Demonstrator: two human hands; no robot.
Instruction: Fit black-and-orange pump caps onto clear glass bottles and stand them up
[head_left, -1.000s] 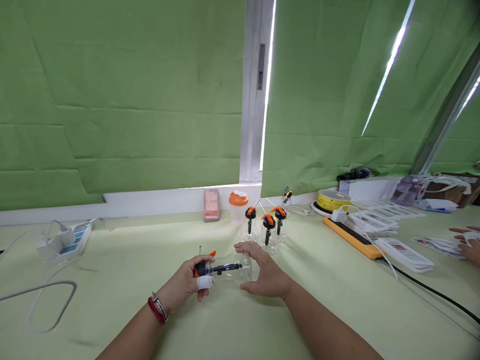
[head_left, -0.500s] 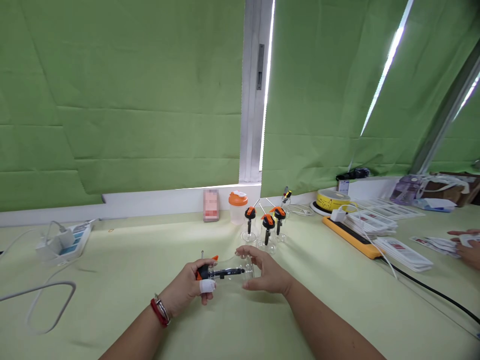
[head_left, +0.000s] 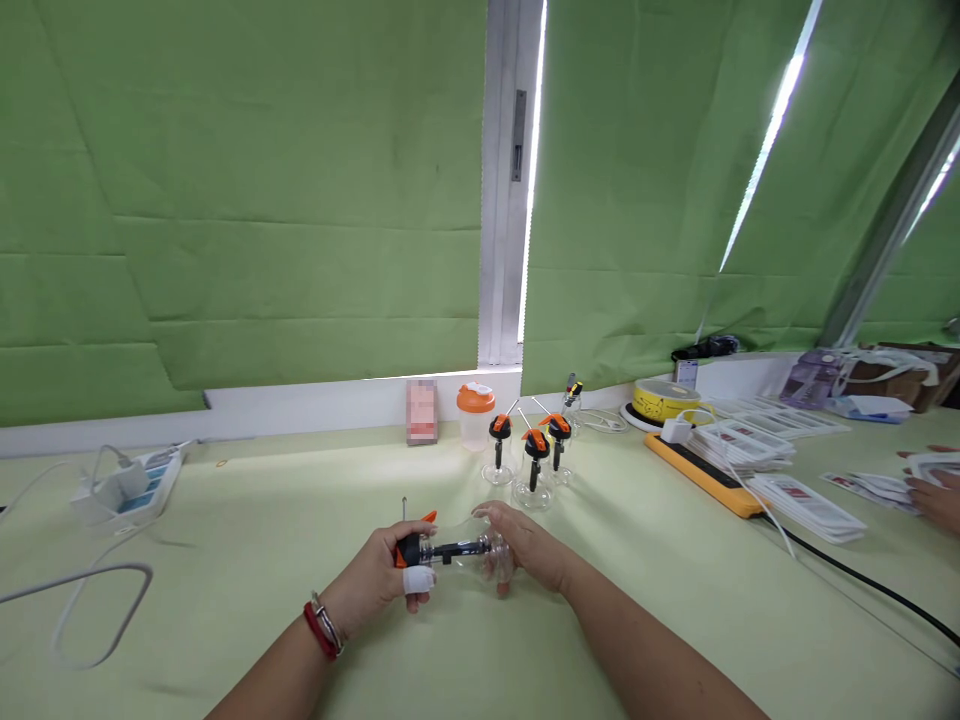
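A clear bottle (head_left: 466, 566) with a black-and-orange top lies sideways between my hands, a dark tube running inside it and a thin metal rod sticking up from the top. My left hand (head_left: 384, 568) is closed around the top end; white tape wraps one of its fingers. Around the wide base curl the fingers of my right hand (head_left: 526, 543), some seen through the clear wall. Just beyond stand three similar bottles (head_left: 533, 490), upright, with black-and-orange tops and thin metal rods.
An orange-lidded cup (head_left: 475, 418) and a pink box (head_left: 421, 412) stand by the wall. At left lies a white power strip (head_left: 135, 488); at right, an orange-and-black one (head_left: 703, 474) beside stacked white cards (head_left: 808, 508). Another person's hand (head_left: 937, 495) handles white pieces at far right.
My right hand has closed from a loose, spread hold into a wrap around the bottle's base. The bottle has turned slightly. The other person's hand at far right has shifted a little.
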